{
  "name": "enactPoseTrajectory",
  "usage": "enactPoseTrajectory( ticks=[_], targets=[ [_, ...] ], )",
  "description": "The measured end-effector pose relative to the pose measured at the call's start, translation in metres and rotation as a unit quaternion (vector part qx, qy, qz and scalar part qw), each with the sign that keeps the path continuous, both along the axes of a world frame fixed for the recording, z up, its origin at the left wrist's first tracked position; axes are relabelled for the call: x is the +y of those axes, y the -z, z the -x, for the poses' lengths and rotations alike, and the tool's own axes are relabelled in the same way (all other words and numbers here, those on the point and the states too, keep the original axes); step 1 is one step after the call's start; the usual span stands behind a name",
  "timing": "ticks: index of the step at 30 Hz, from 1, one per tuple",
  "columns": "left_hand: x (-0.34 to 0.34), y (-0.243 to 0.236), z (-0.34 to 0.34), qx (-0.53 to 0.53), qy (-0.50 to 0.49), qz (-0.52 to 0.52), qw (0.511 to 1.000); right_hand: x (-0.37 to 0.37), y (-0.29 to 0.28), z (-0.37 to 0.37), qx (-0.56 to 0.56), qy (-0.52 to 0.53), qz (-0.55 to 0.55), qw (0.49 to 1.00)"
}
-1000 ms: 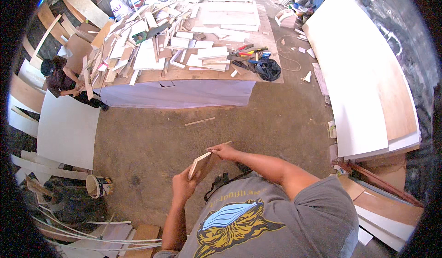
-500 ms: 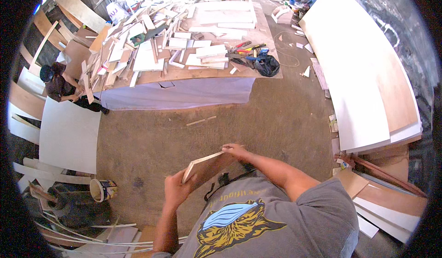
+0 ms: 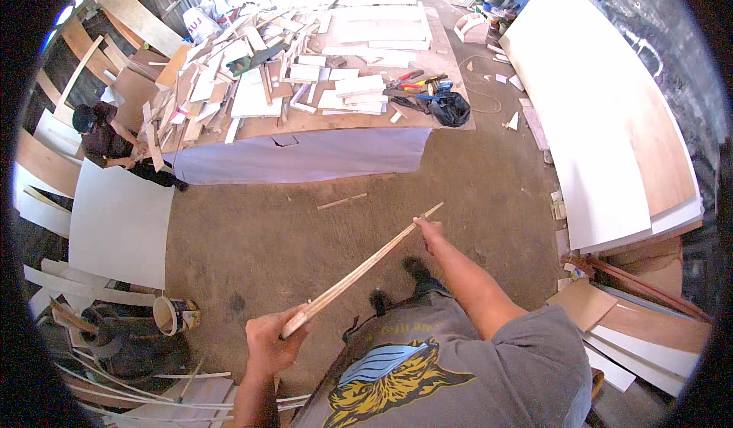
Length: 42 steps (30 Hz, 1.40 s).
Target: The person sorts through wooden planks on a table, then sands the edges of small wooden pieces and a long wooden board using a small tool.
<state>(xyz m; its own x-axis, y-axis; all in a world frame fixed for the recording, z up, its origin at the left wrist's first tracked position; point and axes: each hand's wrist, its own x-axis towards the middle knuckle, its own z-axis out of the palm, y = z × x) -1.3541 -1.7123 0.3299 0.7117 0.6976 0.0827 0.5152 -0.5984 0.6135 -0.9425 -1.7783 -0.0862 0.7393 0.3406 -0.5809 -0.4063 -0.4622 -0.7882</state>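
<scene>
A plywood board (image 3: pixel 366 266) is held in front of my body, slanting from near left to far right. Its long, pale layered edge faces up, so its broad face hardly shows. My left hand (image 3: pixel 272 342) is closed around the near end, with the thumb along the edge. Farther out, my right hand (image 3: pixel 430 233) grips the board close to its far end, and a short tip sticks out beyond the fingers. Below the board are the brown floor and my dark shoes.
Ahead stands a large worktable (image 3: pixel 351 125) heaped with wood offcuts, tools and a black plastic bag (image 3: pixel 450 110). A person (image 3: pixel 107 138) works at its left. White sheets (image 3: pixel 584 122) lean on the right; a bucket (image 3: pixel 175 316) stands at left. A thin stick (image 3: pixel 342 201) lies on the floor.
The board has turned from showing its broad brown face to edge-on. My right hand has moved forward and right, my left hand back and slightly left, both still gripping it.
</scene>
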Motion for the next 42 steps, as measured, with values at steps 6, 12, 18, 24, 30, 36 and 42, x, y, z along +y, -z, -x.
enactPoseTrajectory(
  ticks=[6,12,18,24,30,36,42],
  targets=[
    [0.003,0.006,0.001,-0.069,0.112,-0.065,0.989,-0.014,-0.071,-0.024,0.146,0.014,0.053,0.988],
    [-0.007,0.011,-0.055,-0.119,0.205,-0.054,0.970,-0.054,-0.016,-0.078,0.102,0.034,0.096,0.990],
    [-0.028,0.027,-0.132,-0.109,0.223,-0.034,0.968,-0.104,-0.025,-0.111,0.154,-0.024,0.176,0.972],
    [-0.027,0.037,-0.254,-0.121,0.275,-0.047,0.953,-0.177,-0.010,-0.204,0.114,0.133,0.046,0.983],
    [-0.033,0.057,-0.337,-0.086,0.133,0.022,0.987,-0.206,-0.012,-0.331,-0.028,0.217,0.088,0.972],
    [-0.036,0.133,-0.350,-0.133,-0.031,0.096,0.986,-0.190,-0.056,-0.403,-0.134,0.158,0.169,0.964],
    [-0.037,0.216,-0.338,-0.252,-0.106,0.085,0.958,-0.119,-0.093,-0.448,-0.259,0.140,0.117,0.948]
  ],
)
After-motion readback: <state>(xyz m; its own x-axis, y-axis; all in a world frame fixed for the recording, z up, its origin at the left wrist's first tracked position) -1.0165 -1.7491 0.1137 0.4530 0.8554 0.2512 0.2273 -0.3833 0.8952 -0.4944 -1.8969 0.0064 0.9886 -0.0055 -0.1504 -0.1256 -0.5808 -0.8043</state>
